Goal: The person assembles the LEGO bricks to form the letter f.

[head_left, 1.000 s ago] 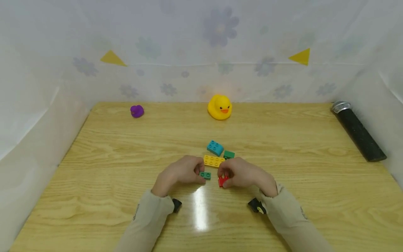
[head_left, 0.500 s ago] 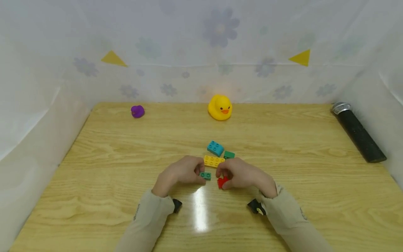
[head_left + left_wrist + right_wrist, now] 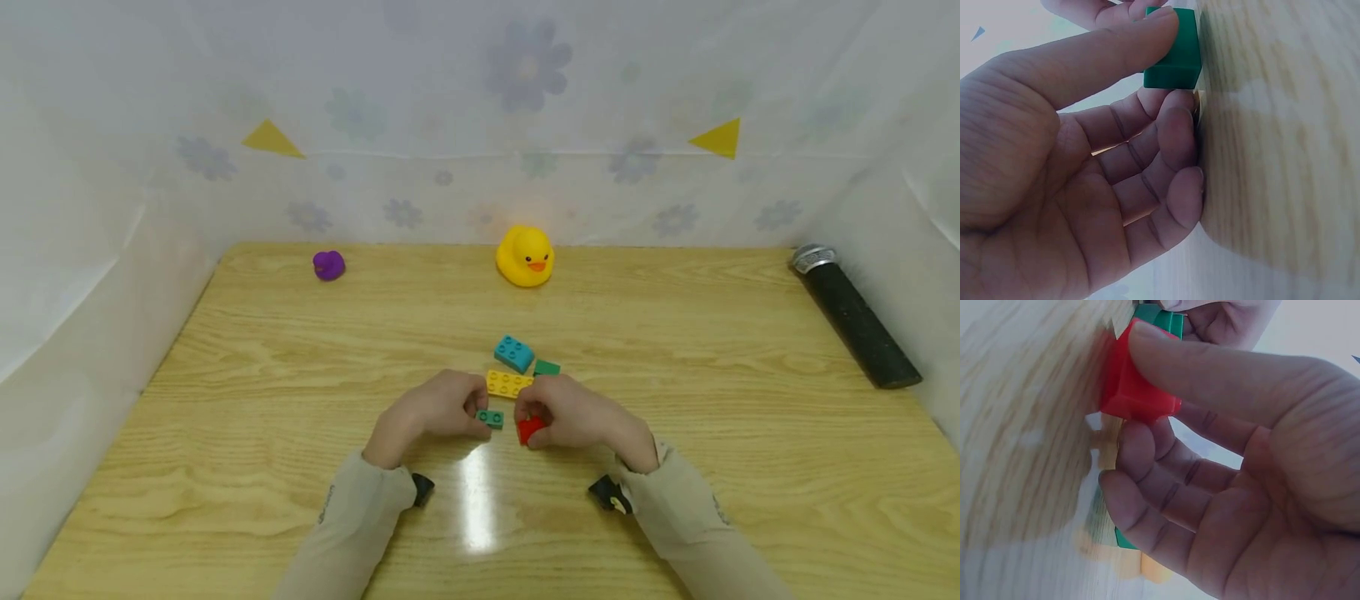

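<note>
Thumb and fingers of my left hand [image 3: 438, 406] pinch a small green brick [image 3: 491, 418], its two studs facing up in the head view. In the left wrist view, the thumb lies against the smooth side of this green brick [image 3: 1179, 59], close to the tabletop. To its right, a red brick [image 3: 530, 431] is pinched by my right hand [image 3: 585, 410]. The right wrist view shows the red brick [image 3: 1138, 387] under the thumb, with the held green brick just beyond. Behind the hands lie a yellow brick [image 3: 507, 383], a blue brick [image 3: 513, 354] and another green brick [image 3: 547, 367], partly hidden.
A yellow rubber duck [image 3: 525, 257] sits at the back middle of the wooden table [image 3: 225, 400]. Further left is a small purple duck [image 3: 328, 266]. A black microphone [image 3: 855, 317] lies along the right edge. White flowered cloth [image 3: 480, 100] encloses the back and sides.
The red brick has turned in my right fingers: its studs showed earlier, and now a smooth face shows. My left hand and the green brick have stayed in place.
</note>
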Motion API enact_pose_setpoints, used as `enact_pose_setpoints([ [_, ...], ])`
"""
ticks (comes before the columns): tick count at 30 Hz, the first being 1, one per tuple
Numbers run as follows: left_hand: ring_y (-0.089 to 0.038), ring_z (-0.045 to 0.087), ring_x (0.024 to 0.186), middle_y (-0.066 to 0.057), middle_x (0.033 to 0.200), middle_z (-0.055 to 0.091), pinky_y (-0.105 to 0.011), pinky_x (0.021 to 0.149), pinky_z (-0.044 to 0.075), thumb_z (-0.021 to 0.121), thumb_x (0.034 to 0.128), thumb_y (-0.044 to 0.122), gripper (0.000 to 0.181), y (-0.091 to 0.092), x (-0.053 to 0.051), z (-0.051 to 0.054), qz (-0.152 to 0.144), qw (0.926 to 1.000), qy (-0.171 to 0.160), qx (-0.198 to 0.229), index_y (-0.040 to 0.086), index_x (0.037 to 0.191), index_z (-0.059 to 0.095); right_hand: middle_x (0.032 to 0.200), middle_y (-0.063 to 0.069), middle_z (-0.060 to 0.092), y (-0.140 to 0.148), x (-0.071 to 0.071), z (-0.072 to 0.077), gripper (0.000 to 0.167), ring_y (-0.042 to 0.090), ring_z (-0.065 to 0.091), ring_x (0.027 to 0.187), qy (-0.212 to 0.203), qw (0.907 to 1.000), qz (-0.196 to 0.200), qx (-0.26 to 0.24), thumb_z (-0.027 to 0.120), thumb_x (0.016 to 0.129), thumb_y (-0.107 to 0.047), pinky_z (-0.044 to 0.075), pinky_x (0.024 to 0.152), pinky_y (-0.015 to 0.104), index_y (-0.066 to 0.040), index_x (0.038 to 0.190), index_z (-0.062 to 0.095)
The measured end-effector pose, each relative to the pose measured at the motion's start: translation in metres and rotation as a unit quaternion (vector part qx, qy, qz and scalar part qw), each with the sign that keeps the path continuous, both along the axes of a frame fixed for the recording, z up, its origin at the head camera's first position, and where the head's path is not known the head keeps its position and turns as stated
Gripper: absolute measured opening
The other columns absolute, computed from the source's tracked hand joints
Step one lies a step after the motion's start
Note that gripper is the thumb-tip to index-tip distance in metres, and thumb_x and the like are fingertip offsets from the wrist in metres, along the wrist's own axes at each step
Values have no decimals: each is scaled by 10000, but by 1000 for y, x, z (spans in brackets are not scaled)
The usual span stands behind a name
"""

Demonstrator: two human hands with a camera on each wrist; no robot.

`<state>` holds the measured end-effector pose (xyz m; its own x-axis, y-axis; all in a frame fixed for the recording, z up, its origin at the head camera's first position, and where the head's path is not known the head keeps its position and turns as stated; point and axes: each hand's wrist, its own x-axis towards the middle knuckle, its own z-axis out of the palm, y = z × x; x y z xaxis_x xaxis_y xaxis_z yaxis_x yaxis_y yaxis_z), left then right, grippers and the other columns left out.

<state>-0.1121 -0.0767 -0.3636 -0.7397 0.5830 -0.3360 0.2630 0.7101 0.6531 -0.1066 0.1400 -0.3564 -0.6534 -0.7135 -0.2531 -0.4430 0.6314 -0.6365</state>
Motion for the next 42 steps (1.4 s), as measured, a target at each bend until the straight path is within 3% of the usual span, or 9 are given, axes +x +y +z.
enact_pose_setpoints([
  [24, -113, 482, 663, 15, 726, 541, -246, 615, 396, 778, 812, 176, 222, 0, -1, -4, -27, 10000, 38, -58, 119, 845, 566, 753, -37, 542, -2, 1, -4, 204, 100, 467, 683, -151, 9998, -114, -59, 783, 770, -27, 422, 621, 241, -117, 824, 607],
  [42, -124, 480, 677, 16, 719, 526, -275, 646, 402, 769, 807, 79, 204, 1, 0, 0, -87, 9998, 137, -147, 124, 862, 578, 740, -71, 529, -1, 0, -4, 145, 76, 454, 664, 194, 9994, -24, -279, 756, 825, -110, 412, 606, 235, -117, 856, 614],
])
